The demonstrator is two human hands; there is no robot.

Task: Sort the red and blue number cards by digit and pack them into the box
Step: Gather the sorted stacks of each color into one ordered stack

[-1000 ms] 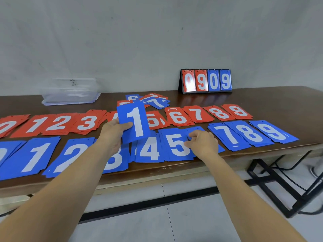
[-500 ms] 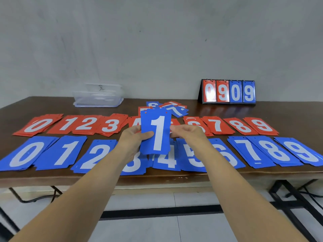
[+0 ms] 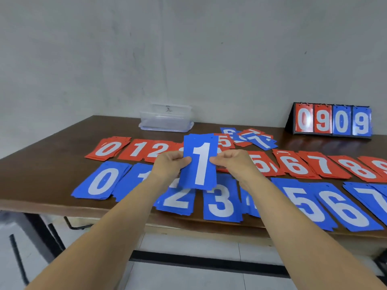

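Now both our hands grip the blue 1 card (image 3: 200, 162): left hand (image 3: 170, 166) and right hand (image 3: 232, 164) pinching its side edges. It belongs on the blue 1 pile (image 3: 136, 181), we judge.

The box (image 3: 166, 120) stands behind the card rows (image 3: 320, 166), left of the scoreboard (image 3: 332, 121)

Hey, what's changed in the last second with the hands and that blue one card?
The right hand lifted off the blue row of piles and pinched the right edge of the blue 1 card, which the left hand already held; the card went from tilted to upright. The red row and blue row, the clear box and the flip scoreboard lie as before.
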